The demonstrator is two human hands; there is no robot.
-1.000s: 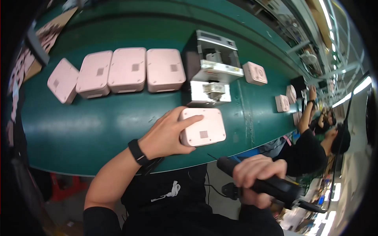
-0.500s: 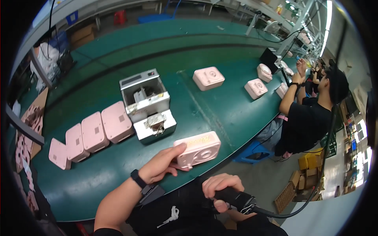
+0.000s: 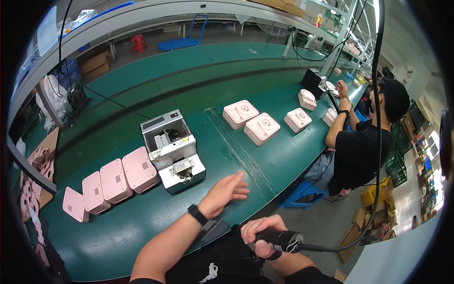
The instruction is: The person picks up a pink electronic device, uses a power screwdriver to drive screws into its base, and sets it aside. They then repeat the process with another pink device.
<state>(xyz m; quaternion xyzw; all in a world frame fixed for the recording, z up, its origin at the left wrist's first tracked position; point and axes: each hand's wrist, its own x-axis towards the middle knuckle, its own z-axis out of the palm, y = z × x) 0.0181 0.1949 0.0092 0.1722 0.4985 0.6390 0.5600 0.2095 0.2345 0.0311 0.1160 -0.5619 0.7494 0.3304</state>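
My left hand (image 3: 226,193) hangs over the near edge of the green table, fingers apart and empty. In my right hand (image 3: 265,232), low in front of my body, is a black corded electric screwdriver (image 3: 279,238) with its cable running off to the right. Beyond my left hand, two pink box-shaped cases, a nearer pink case (image 3: 262,128) and a farther pink case (image 3: 240,113), sit close together, with round details on top. A grey-white screw feeder (image 3: 172,149) stands left of them.
Several pink cases (image 3: 116,181) stand in a row at the left. More pink cases, one pink case (image 3: 298,119) among them, lie towards a co-worker in black (image 3: 362,151) at the right. A grey rail (image 3: 165,26) spans the back. Cardboard boxes (image 3: 376,215) rest on the floor.
My left hand has let go of the pink case, which now stands beside the other one farther up the table. My right hand still holds the electric screwdriver. The view has shifted.
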